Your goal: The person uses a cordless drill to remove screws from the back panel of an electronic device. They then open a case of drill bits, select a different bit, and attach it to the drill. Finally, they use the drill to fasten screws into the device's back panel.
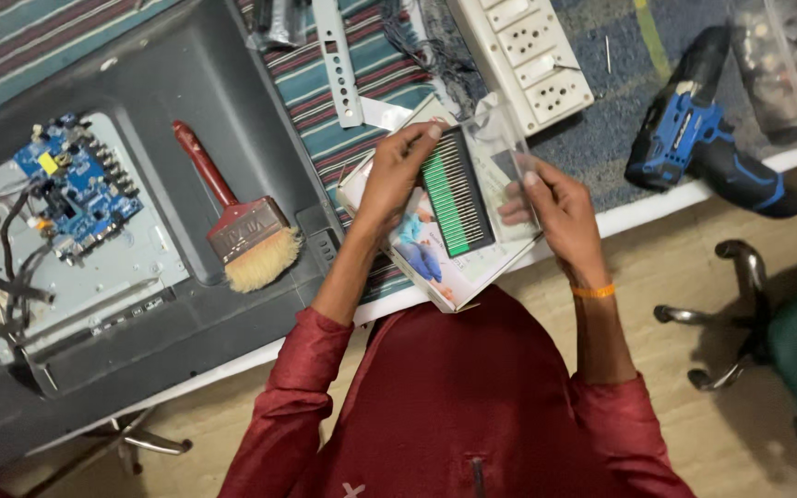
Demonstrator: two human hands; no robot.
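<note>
Left hand (397, 175) grips flat white bit-set box (435, 244) over table edge (657, 205), right hand (546, 198) lifting its clear plastic lid (500, 152); green-and-black bit rows (457, 192) exposed, none removed yet.

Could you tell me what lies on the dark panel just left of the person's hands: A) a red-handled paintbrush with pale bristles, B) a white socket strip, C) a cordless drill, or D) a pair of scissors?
A: the red-handled paintbrush lies on the dark panel, left of the left hand, while the blue cordless drill and the white socket strip lie off to the right.
</note>
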